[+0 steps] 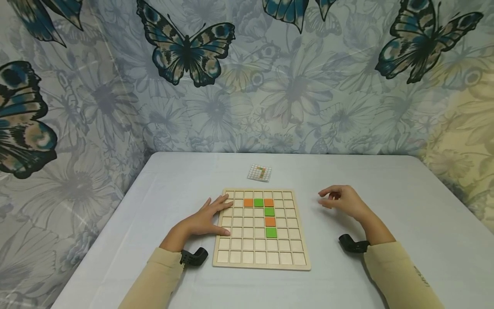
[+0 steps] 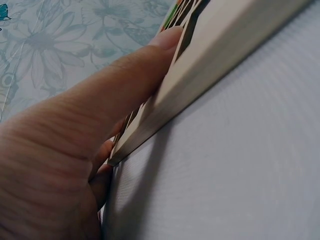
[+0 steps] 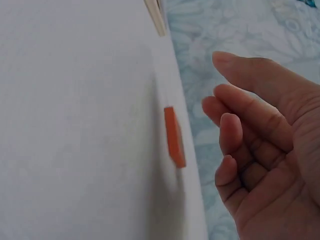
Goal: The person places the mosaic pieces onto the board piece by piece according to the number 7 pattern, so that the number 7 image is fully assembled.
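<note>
A wooden grid board (image 1: 248,257) lies on the table with several orange and green square tiles in its cells. They run in a short row near the far edge, then down a column toward the near side, ending in a green tile (image 1: 272,232). My left hand (image 1: 204,219) rests on the board's left edge with fingers spread; its thumb (image 2: 135,65) lies over the rim. Right of the board hovers my right hand (image 1: 343,201), fingers loosely bent and holding nothing. Near it, an orange tile (image 3: 174,137) lies on the table, hidden in the head view.
Beyond the board's far edge lies a small card (image 1: 259,172) printed with a grid pattern. A white cloth covers the table (image 1: 135,240). Butterfly-patterned fabric (image 1: 239,116) hangs behind it. Each wrist wears a black camera (image 1: 194,257).
</note>
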`<state>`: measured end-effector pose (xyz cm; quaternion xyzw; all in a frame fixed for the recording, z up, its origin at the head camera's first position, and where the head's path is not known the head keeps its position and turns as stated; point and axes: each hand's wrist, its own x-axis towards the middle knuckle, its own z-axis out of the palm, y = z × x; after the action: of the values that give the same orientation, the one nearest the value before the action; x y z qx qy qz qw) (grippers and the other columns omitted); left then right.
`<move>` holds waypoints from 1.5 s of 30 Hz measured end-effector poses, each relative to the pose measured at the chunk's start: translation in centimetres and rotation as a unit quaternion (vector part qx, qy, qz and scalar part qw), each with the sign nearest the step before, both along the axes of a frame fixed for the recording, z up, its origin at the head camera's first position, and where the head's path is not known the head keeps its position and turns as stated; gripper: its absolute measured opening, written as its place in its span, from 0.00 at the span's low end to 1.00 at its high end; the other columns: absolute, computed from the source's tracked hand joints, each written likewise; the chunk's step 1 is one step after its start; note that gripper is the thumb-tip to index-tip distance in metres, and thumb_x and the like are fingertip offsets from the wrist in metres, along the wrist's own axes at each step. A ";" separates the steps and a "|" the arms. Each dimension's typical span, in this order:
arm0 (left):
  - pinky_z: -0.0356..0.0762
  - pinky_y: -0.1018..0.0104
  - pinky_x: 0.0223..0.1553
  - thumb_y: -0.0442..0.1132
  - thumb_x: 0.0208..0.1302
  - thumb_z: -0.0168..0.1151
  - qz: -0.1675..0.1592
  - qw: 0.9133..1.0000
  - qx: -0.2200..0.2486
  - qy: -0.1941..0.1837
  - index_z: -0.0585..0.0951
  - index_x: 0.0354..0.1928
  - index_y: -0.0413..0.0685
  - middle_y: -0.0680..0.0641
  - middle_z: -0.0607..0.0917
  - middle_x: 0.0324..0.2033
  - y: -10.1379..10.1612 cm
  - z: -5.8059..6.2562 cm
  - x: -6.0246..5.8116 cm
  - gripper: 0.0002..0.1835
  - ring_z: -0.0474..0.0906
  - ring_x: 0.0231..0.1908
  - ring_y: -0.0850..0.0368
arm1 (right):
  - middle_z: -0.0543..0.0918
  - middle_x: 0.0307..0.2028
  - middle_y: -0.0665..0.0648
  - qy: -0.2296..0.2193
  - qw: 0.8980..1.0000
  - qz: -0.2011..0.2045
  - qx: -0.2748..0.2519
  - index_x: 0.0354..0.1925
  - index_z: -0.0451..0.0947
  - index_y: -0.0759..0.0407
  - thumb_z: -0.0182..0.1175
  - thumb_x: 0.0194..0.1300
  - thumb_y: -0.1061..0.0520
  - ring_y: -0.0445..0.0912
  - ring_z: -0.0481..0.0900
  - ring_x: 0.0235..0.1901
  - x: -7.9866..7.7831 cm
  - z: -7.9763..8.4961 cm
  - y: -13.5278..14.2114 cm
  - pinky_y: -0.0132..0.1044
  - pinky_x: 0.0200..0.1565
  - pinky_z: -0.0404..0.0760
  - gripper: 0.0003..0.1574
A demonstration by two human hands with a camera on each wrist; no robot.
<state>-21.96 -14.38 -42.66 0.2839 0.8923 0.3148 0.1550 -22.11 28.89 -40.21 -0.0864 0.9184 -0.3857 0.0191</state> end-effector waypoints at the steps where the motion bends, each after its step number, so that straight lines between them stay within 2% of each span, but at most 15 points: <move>1: 0.28 0.42 0.71 0.57 0.46 0.72 0.001 1.000 0.000 0.000 0.60 0.70 0.53 0.48 0.46 0.74 0.0 0.0 0.0 0.50 0.33 0.73 0.43 | 0.80 0.27 0.57 -0.003 1.000 -0.002 -0.003 0.45 0.81 0.64 0.67 0.55 0.51 0.42 0.71 0.24 -0.1 -0.2 0.2 0.31 0.23 0.72 0.22; 7: 0.28 0.41 0.71 0.57 0.46 0.72 0.002 1.000 0.001 0.003 0.60 0.70 0.54 0.48 0.46 0.74 -0.1 -0.1 0.0 0.50 0.33 0.73 0.43 | 0.82 0.36 0.59 -0.011 1.000 -0.026 -0.005 0.47 0.80 0.65 0.67 0.55 0.48 0.40 0.71 0.28 -0.1 -1.1 1.3 0.30 0.26 0.73 0.27; 11: 0.27 0.42 0.71 0.57 0.46 0.71 -0.002 1.000 0.001 0.006 0.60 0.70 0.53 0.48 0.46 0.74 -0.1 -0.1 -0.1 0.50 0.34 0.73 0.43 | 0.80 0.37 0.58 -0.013 0.999 -0.035 -0.008 0.47 0.80 0.65 0.67 0.55 0.47 0.38 0.70 0.29 0.0 -1.6 2.0 0.28 0.27 0.73 0.28; 19: 0.28 0.42 0.71 0.57 0.46 0.72 0.000 1.000 0.002 0.006 0.60 0.70 0.53 0.48 0.46 0.74 -0.2 -0.3 -0.1 0.50 0.34 0.73 0.44 | 0.82 0.39 0.64 0.012 1.000 -0.010 -0.014 0.46 0.79 0.70 0.68 0.55 0.56 0.35 0.70 0.28 0.0 -2.1 2.6 0.26 0.27 0.73 0.24; 29: 0.27 0.44 0.72 0.57 0.46 0.71 -0.003 1.000 0.002 0.006 0.59 0.70 0.53 0.47 0.46 0.74 -0.1 -0.2 -0.1 0.50 0.34 0.73 0.43 | 0.80 0.34 0.59 0.001 1.000 -0.017 -0.001 0.45 0.79 0.70 0.67 0.55 0.58 0.35 0.71 0.28 0.0 -2.3 2.8 0.27 0.27 0.74 0.21; 45: 0.28 0.41 0.71 0.57 0.46 0.72 0.001 1.000 0.004 -0.001 0.60 0.70 0.54 0.49 0.46 0.74 -0.1 -0.1 0.0 0.50 0.32 0.73 0.43 | 0.80 0.31 0.57 -0.022 0.999 -0.033 0.010 0.43 0.79 0.71 0.68 0.53 0.58 0.38 0.71 0.28 0.2 -1.6 2.4 0.27 0.26 0.74 0.21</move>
<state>-21.97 -14.47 -42.76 0.2828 0.8913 0.3190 0.1546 -21.90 31.26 -41.78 -0.0469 0.9239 -0.3787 0.0278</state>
